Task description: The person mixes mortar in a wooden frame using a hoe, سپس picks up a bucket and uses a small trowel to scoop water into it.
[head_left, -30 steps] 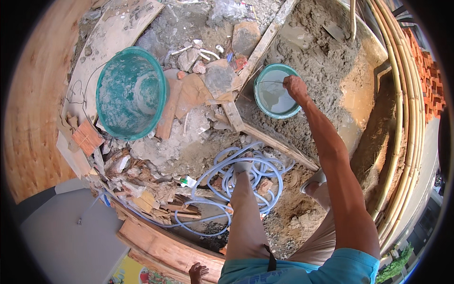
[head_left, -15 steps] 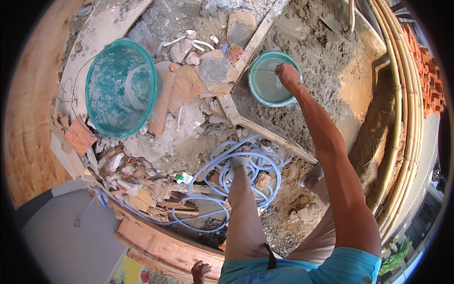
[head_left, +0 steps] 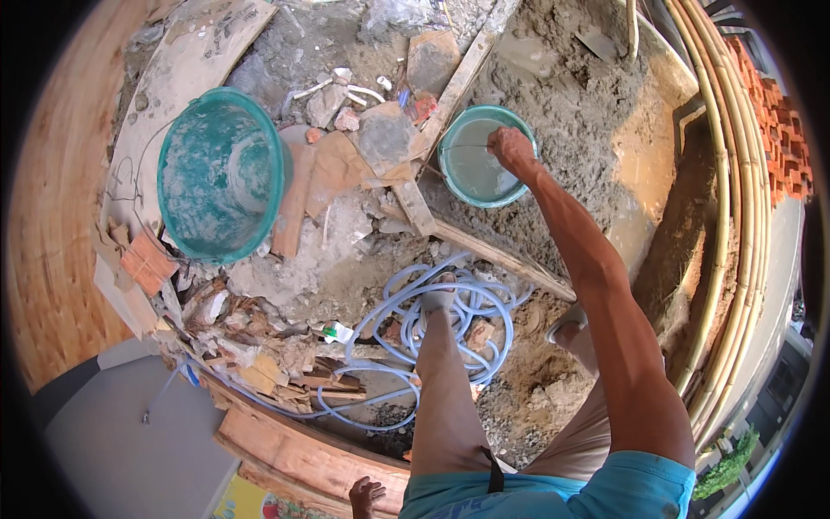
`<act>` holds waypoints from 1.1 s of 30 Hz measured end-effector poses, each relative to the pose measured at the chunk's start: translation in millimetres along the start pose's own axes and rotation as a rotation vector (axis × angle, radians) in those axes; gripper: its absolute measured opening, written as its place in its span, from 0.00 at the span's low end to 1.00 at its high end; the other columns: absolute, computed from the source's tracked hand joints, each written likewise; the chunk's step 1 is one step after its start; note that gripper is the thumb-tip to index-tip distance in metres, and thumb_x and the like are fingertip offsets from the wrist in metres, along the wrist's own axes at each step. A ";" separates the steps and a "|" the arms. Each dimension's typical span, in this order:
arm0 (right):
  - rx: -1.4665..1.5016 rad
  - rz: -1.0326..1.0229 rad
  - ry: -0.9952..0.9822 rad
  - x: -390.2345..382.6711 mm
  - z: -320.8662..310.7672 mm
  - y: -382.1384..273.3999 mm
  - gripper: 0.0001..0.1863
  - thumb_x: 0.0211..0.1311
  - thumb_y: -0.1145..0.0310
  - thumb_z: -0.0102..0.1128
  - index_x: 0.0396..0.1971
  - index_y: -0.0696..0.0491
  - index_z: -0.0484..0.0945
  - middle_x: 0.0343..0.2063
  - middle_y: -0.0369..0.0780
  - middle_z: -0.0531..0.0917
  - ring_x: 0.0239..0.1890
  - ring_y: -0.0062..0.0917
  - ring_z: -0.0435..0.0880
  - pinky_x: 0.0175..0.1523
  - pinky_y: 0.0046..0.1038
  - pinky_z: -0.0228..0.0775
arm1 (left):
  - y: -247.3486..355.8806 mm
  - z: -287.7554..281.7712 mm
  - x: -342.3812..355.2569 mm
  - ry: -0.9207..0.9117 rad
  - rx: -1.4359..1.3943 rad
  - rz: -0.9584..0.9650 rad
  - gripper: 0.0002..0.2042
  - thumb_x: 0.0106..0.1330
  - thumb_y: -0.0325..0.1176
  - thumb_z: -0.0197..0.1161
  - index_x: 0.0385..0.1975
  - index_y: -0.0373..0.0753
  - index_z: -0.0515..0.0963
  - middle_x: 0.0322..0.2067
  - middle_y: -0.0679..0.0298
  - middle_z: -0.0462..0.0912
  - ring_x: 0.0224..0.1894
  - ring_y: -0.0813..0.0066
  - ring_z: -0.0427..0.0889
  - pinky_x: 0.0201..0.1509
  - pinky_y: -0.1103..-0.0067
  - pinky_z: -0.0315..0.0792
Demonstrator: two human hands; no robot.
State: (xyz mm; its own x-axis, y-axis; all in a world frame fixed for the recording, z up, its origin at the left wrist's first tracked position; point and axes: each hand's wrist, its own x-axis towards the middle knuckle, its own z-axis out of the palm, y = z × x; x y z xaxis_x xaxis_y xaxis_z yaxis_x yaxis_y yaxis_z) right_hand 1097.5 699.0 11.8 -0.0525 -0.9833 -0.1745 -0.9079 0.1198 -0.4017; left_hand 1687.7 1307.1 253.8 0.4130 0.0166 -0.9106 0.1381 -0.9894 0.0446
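My right hand (head_left: pixel 512 151) is closed on the thin wire handle of a small teal bucket (head_left: pixel 444 173), over the opening. Cloudy grey water (head_left: pixel 474 160) lies inside it. The bucket is over the wet mortar bed, beside a wooden board; whether its base touches the mortar is hidden. At the lower edge my left hand (head_left: pixel 367 493) hangs with fingers apart, holding nothing, near a wooden plank (head_left: pixel 303 450). A large teal tub (head_left: pixel 275 173), smeared with dried grey mortar, stands tilted among the rubble at the left.
Coiled pale-blue hose (head_left: pixel 493 303) surrounds my left foot. A wooden board (head_left: pixel 510 255) edges the mortar (head_left: pixel 562 104), where a flat grey blade (head_left: pixel 598 45) lies. Bamboo poles (head_left: pixel 731 216) line the right side, with stacked red bricks (head_left: pixel 778 130) beyond. Broken tiles and wood scraps litter the left.
The small bucket has shifted slightly left with my right hand on its handle. The whole view has also moved a little. My left hand looks unchanged.
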 end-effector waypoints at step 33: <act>0.038 0.033 -0.119 -1.4 28.8 30.7 0.11 0.54 0.71 0.49 0.30 0.46 0.82 0.29 0.48 0.82 0.35 0.42 0.82 0.41 0.37 0.74 | 50.3 44.6 5.3 -0.072 0.033 0.034 0.25 0.56 0.31 0.58 0.53 0.27 0.64 0.36 0.44 0.78 0.36 0.52 0.83 0.40 0.65 0.80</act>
State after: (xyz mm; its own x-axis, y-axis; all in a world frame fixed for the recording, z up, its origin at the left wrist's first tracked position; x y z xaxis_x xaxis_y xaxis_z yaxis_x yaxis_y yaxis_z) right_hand 1081.6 708.1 -26.2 -0.0306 -0.9558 -0.2925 -0.8900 0.1592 -0.4272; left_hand 1656.6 1251.0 232.9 0.3511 -0.0258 -0.9360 0.0947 -0.9935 0.0629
